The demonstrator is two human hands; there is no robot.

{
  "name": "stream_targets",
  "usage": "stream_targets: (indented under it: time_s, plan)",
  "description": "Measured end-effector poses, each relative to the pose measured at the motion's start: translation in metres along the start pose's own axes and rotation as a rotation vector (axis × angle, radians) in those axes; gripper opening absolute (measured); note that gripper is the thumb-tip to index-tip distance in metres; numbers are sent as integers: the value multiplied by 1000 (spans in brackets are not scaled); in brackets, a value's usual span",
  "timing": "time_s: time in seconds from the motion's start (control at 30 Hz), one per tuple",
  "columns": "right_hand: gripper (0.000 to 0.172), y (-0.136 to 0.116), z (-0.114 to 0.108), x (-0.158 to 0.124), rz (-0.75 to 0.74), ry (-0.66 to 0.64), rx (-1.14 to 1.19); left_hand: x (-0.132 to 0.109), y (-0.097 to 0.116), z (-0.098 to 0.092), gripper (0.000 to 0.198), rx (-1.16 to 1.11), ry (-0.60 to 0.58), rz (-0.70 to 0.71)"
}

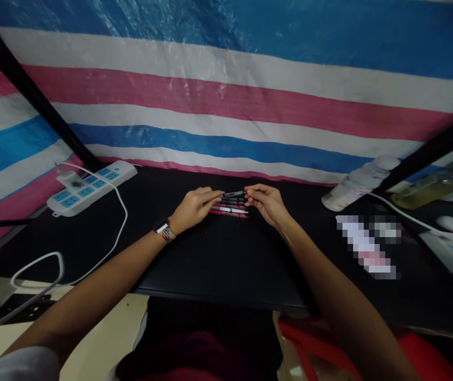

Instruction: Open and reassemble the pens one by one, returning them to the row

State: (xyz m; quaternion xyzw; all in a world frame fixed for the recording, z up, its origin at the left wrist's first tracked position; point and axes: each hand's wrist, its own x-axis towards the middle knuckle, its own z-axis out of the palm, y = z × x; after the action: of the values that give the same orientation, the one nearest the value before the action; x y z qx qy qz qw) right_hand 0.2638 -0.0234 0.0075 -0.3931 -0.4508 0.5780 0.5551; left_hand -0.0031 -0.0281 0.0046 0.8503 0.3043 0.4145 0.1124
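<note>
Both of my hands meet over a black table (218, 259) near its far edge. My left hand (193, 207), with a watch on the wrist, pinches the left end of a dark pen (233, 193). My right hand (266, 203) pinches the same pen's right end, so it hangs level between them. Just beneath it, several more pens (230, 209), red, white and dark, lie side by side on the table.
A white power strip (91, 186) with blue sockets lies at the left, its white cable (119, 222) looping off the table edge. A plastic bottle (359, 182) lies at the right beside a yellowish bottle (425, 189) and a white mouse (450, 223). A striped tarp hangs behind.
</note>
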Motion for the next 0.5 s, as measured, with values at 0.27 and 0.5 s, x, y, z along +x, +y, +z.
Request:
stream_targets:
  time_s: [0.27, 0.5]
  plan:
    - [42, 6, 2, 2, 3, -8, 17, 8, -1, -2, 35, -166, 6, -245]
    - [40, 12, 1, 4, -26, -25, 15, 10, -6, -1, 26, -134, 75, -221]
